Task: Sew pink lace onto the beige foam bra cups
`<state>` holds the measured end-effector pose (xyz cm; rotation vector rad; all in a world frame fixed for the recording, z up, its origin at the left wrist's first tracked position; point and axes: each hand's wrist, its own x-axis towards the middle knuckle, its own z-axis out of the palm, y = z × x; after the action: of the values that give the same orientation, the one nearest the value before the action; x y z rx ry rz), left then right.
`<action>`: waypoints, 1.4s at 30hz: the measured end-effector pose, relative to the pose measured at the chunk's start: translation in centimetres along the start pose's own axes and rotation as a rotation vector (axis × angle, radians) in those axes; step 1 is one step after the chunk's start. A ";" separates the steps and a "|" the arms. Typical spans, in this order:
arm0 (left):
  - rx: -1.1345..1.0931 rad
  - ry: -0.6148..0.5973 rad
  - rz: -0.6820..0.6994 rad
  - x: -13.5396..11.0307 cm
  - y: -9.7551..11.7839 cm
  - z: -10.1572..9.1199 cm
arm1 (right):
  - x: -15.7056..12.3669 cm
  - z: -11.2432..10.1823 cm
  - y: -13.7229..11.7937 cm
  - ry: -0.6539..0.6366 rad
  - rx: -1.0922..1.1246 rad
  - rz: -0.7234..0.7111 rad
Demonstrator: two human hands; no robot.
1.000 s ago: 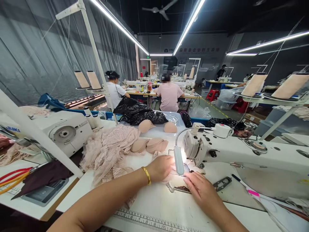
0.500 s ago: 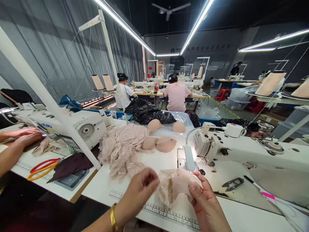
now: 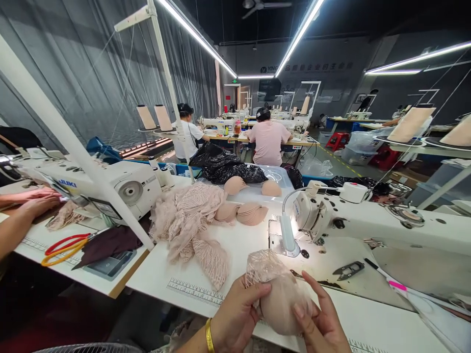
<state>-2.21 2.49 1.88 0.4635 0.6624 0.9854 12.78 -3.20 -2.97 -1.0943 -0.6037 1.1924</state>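
Note:
A beige bra cup (image 3: 282,306) with a lace piece (image 3: 265,264) over its far side is held between my hands above the table's front edge. My left hand (image 3: 241,306), with a gold bracelet at the wrist, grips its left side, thumb on top. Around the right side, the thumb and fingers of my right hand (image 3: 320,318) hold the cup, the index finger raised. A heap of beige lace (image 3: 189,215) lies beyond, to the left. Stacked bra cups (image 3: 252,214) rest behind, with two single cups (image 3: 271,188) on a clear plastic lid.
The sewing machine (image 3: 342,215) with its lit lamp (image 3: 287,233) stands at right. Thread snips (image 3: 349,269) lie on its bed. Left are another machine (image 3: 110,189), scissors (image 3: 66,249) and a co-worker's hands (image 3: 39,201). A white thread-stand pole (image 3: 91,166) slants across. Two people sit ahead.
My left hand has moved right and closed on the bra cup, which has turned and come lower and nearer. One lace piece now lies separate at the front of the heap.

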 end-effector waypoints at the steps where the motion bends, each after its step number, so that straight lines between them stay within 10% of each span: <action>1: -0.007 0.000 -0.023 -0.2 0.0 0.1 | 0.3 0.0 -0.2 0.024 0.002 0.013; 11: -0.013 0.176 -0.085 0.5 -0.8 0.4 | 0.5 0.6 -0.4 0.157 -0.032 0.036; 18: 0.050 -0.169 0.115 -0.3 -1.3 1.7 | 2.1 -1.3 0.3 0.207 -0.140 -0.121; 23: 0.183 -0.151 0.165 0.0 -1.6 1.2 | 2.4 -3.1 0.4 0.187 -0.158 -0.172; 42: 0.055 -0.273 -0.045 -0.4 -1.9 1.4 | 1.5 0.4 -3.9 0.020 0.114 0.155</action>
<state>-0.23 1.19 1.84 0.6171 0.4523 0.8440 14.56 -1.58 0.45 -1.0702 -0.4359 1.3316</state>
